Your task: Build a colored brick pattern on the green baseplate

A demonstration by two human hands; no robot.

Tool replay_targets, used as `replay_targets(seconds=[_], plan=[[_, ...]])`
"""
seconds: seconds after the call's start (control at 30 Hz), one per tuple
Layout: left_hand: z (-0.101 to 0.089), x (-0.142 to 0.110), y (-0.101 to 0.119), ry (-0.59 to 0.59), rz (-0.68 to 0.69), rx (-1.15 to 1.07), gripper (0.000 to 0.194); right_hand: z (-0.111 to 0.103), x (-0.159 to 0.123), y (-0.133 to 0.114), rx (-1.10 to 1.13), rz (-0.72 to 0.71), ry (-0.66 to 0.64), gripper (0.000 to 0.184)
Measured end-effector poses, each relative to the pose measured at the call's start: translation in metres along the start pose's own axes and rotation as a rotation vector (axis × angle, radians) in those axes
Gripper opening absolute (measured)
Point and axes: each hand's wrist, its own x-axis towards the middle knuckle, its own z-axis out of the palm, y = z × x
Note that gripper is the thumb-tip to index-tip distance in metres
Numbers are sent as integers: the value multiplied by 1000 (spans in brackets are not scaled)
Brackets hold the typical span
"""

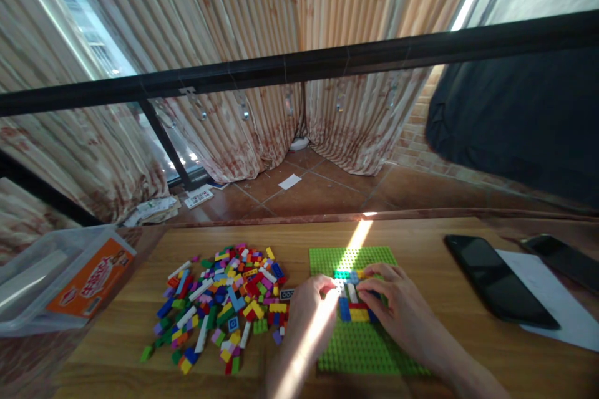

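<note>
A green studded baseplate (362, 349) lies on the wooden table, with a small cluster of coloured bricks (353, 310) built near its middle. My left hand (311, 308) rests at the plate's left edge, fingers curled and pinching at the cluster. My right hand (397, 302) lies over the right side of the plate, fingertips pressed on the same bricks. What either hand pinches is too small to name. A loose pile of coloured bricks (222, 302) sits just left of my left hand.
A clear plastic box with an orange label (65, 283) stands at the table's left end. Two dark phones (500, 280) (564, 255) and a white sheet (552, 299) lie at the right. A black rail (299, 65) and curtains are beyond the table.
</note>
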Motion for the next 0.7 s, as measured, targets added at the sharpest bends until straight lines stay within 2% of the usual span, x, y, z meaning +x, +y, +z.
replay_targets(seconds=[0.23,0.4,0.6,0.7], plan=[[4,1,-5,-5,46,41,21,9,-4,-8,-145,7,17,20],[9,1,-7,22,11,60,22,14,-5,-10,-128,-2,43,18],[5,-3,-5,5,36,38,23,15,-6,-14,-86,9,58,18],[6,-4,-3,40,41,67,21,15,-6,-13,-68,19,62,20]])
